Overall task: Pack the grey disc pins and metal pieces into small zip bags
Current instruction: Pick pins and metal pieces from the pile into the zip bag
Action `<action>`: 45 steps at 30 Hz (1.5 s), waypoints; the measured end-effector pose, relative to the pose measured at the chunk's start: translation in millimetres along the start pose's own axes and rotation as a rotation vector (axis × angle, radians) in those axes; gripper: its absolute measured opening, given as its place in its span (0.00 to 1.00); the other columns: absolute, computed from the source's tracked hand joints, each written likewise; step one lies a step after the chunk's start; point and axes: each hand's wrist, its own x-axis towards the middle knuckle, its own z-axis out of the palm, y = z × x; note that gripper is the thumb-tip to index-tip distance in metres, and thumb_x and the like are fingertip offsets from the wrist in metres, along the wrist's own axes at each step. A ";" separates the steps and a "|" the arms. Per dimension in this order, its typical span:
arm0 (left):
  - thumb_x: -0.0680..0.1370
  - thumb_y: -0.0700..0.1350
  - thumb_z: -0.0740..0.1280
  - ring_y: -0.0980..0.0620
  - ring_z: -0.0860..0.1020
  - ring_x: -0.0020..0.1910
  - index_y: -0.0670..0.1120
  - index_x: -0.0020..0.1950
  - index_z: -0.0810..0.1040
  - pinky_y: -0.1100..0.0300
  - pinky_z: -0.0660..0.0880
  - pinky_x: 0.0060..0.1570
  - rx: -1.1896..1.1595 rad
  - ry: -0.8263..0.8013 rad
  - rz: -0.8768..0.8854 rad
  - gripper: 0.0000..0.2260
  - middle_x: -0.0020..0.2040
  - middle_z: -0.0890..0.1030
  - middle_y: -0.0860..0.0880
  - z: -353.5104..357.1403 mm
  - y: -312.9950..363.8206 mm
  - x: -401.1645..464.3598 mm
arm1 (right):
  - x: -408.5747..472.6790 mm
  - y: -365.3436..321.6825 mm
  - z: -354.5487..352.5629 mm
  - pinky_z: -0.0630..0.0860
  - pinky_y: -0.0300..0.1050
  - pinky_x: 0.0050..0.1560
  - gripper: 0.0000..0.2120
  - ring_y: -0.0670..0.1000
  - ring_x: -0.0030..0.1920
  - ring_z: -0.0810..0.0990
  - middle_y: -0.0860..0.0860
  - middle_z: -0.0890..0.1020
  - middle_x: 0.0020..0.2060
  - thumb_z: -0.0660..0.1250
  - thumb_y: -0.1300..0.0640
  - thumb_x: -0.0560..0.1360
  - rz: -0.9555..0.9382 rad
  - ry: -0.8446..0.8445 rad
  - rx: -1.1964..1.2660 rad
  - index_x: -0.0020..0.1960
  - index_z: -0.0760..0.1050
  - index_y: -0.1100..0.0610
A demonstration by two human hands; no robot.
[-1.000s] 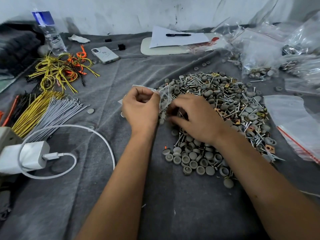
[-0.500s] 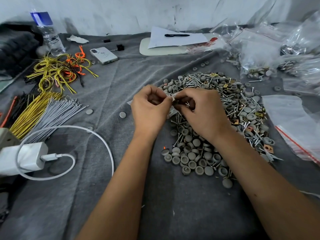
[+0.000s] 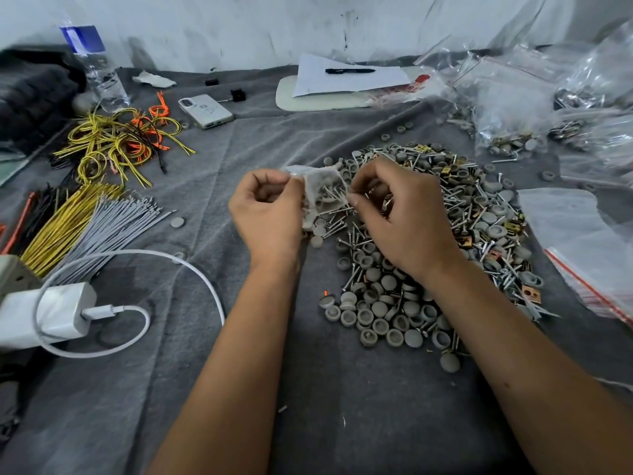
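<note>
A small clear zip bag (image 3: 323,192) with screws and grey discs inside hangs between my two hands, just above the grey cloth. My left hand (image 3: 269,212) pinches its left top edge with curled fingers. My right hand (image 3: 400,214) pinches the bag's right edge, its fingers curled; small metal pieces show under its palm. A big heap of grey disc pins, screws and brass-coloured metal pieces (image 3: 455,214) spreads to the right of and below the hands, with a cluster of grey discs (image 3: 380,317) at its near end.
Empty zip bags (image 3: 582,241) lie at the right, filled bags (image 3: 513,108) at the back right. Wire bundles (image 3: 78,217), a white charger with cable (image 3: 51,313), a phone (image 3: 205,111), a bottle (image 3: 92,63) and paper with a pen (image 3: 346,75) sit left and behind.
Both hands rose from the heap and came together, then drew slightly apart, so the bag with its contents now shows stretched between them.
</note>
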 end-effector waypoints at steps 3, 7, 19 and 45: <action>0.73 0.32 0.74 0.55 0.74 0.28 0.45 0.37 0.76 0.63 0.72 0.30 -0.019 0.061 0.001 0.12 0.29 0.77 0.49 -2.2 0.7 4.4 | -1.0 0.3 1.4 0.73 0.30 0.50 0.06 0.44 0.44 0.78 0.47 0.81 0.45 0.76 0.60 0.75 -0.009 -0.057 -0.036 0.49 0.79 0.58; 0.73 0.31 0.74 0.53 0.73 0.29 0.45 0.37 0.76 0.62 0.71 0.31 -0.030 0.089 -0.004 0.12 0.31 0.77 0.45 -0.9 2.0 4.2 | -2.4 2.4 6.0 0.74 0.47 0.61 0.11 0.48 0.59 0.73 0.48 0.78 0.54 0.73 0.55 0.77 -0.066 -0.420 -0.165 0.59 0.82 0.54; 0.74 0.32 0.74 0.46 0.74 0.36 0.41 0.41 0.77 0.58 0.72 0.35 -0.018 0.034 -0.040 0.08 0.36 0.77 0.40 1.9 1.0 0.7 | 0.6 2.6 8.3 0.70 0.50 0.63 0.10 0.46 0.58 0.64 0.45 0.75 0.53 0.75 0.47 0.74 -0.046 -0.625 -0.173 0.53 0.81 0.46; 0.73 0.31 0.74 0.51 0.80 0.33 0.36 0.44 0.79 0.58 0.77 0.34 0.205 -0.348 0.092 0.05 0.37 0.83 0.41 7.0 0.6 -17.2 | -1.0 7.7 -2.3 0.77 0.29 0.43 0.07 0.39 0.40 0.83 0.42 0.84 0.40 0.79 0.61 0.71 0.100 -0.042 0.040 0.47 0.85 0.54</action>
